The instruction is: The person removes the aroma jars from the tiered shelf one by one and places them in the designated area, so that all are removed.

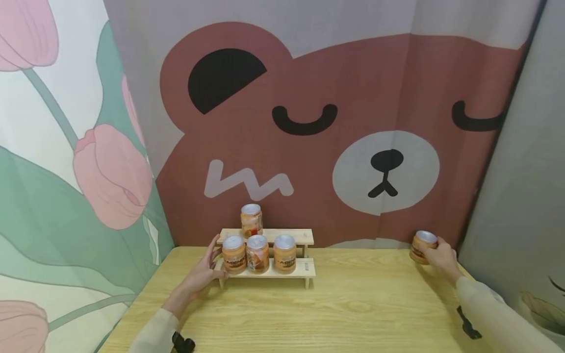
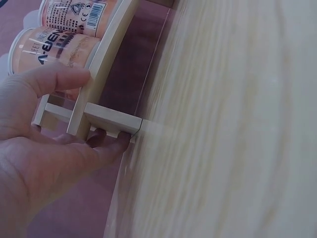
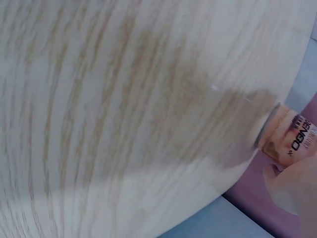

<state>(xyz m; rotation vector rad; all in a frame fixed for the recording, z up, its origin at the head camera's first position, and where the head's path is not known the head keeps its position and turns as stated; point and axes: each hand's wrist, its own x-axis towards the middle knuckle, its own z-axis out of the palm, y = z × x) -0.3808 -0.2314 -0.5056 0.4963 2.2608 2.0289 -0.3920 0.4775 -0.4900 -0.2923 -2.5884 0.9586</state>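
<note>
5 cans are seen in all: 4 on the rack [image 1: 295,267] at the far left of the table [image 1: 353,309], and 1 can [image 1: 423,246] at the far right corner, just before the bear curtain [image 1: 353,122]. This lone can is clasped round its side by the right hand [image 1: 441,257], fingers curled about the label; whether it rests on the table cannot be told. The left hand [image 1: 204,272] is laid against the rack's left end, thumb on the upper edge and fingers tucked under the lower step, as the left wrist view shows. On the lower step 3 cans are lined up [image 1: 258,253]; 1 more is set on the upper step [image 1: 251,220]. The can is judged small, rigid and light, with a smooth, possibly slippery wall; a hold round the middle of the body is thought surest. The rack looks light enough to slide, so bracing seems wise.
</note>
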